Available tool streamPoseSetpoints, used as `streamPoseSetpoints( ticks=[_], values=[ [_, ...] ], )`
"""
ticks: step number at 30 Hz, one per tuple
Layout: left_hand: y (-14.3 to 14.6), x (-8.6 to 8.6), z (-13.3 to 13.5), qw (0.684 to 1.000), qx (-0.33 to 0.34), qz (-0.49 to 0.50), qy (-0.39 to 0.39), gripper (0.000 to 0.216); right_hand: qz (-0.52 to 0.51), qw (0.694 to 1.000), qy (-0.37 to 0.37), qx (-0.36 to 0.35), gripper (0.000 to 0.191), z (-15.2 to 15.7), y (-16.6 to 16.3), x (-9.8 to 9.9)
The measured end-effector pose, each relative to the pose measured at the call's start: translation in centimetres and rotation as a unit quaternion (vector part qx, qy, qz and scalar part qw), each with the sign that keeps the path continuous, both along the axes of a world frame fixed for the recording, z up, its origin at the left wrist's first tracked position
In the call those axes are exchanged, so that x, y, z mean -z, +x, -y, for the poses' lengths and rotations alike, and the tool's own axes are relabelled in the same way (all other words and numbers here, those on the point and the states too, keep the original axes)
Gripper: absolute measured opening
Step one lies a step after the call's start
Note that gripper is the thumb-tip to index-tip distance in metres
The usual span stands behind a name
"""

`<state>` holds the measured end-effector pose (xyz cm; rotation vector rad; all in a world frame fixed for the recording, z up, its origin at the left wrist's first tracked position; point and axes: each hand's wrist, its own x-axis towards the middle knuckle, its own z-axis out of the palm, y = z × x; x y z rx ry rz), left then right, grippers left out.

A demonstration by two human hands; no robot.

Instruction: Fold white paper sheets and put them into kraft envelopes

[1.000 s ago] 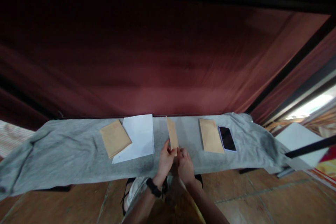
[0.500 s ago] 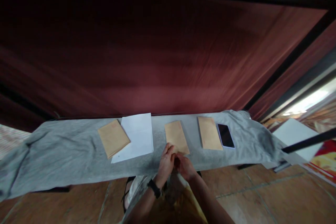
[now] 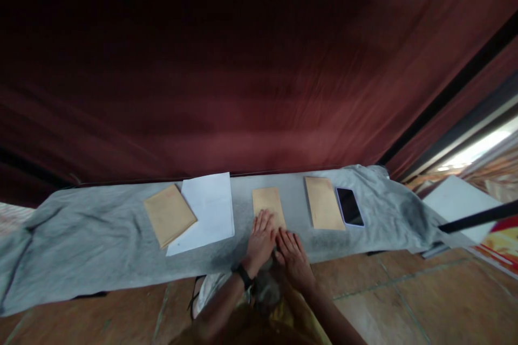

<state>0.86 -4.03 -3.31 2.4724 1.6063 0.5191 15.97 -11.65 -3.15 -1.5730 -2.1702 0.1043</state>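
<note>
A brown paper envelope (image 3: 267,198) lies in front of me on the grey cloth (image 3: 121,232). My left hand (image 3: 261,237), with a black watch on its wrist, rests flat on the envelope's near part, fingers stretched forward. Beside it my right hand (image 3: 293,256) lies with fingers extended at the envelope's near right corner. Neither hand grips anything. The envelope's near end is hidden beneath the hands. To the right lies a second brown envelope (image 3: 324,204).
A phone (image 3: 350,207) with a dark screen lies right of the second envelope. On the left, a stack of brown envelopes (image 3: 169,214) overlaps white paper sheets (image 3: 210,207). A red fabric panel (image 3: 251,118) rises behind the cloth. A dark bar (image 3: 481,216) crosses at far right.
Both hands were closed together at the envelope's near edge. Now they have come apart and opened flat, the left one further forward over the envelope. The view has shifted slightly.
</note>
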Motion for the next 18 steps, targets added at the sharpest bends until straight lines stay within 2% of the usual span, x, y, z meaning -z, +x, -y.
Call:
streamPoseSetpoints(
  ticks=[3,7,11,15,18],
  values=[
    [1.3,0.1,-3.5,0.999,0.028,-0.029,-0.014,0.053,0.059,0.998,0.012,-0.002,0.055,0.4,-0.1,0.5],
    [2.6,-0.1,-8.1,0.998,0.030,-0.048,-0.025,0.056,0.062,0.998,0.002,-0.005,0.060,0.4,-0.1,0.3],
    [3.6,-0.5,-11.1,0.997,0.027,-0.064,-0.038,0.057,0.067,0.998,0.005,0.000,0.064,0.2,0.2,-0.1],
    [3.5,-0.6,-11.5,0.996,0.042,-0.082,-0.021,0.054,0.064,0.998,-0.009,-0.002,0.066,0.1,0.3,0.0],
    [2.1,-0.2,-9.3,0.990,0.105,-0.091,0.005,0.052,0.047,0.999,-0.021,0.003,0.066,0.1,0.2,0.2]
  ],
)
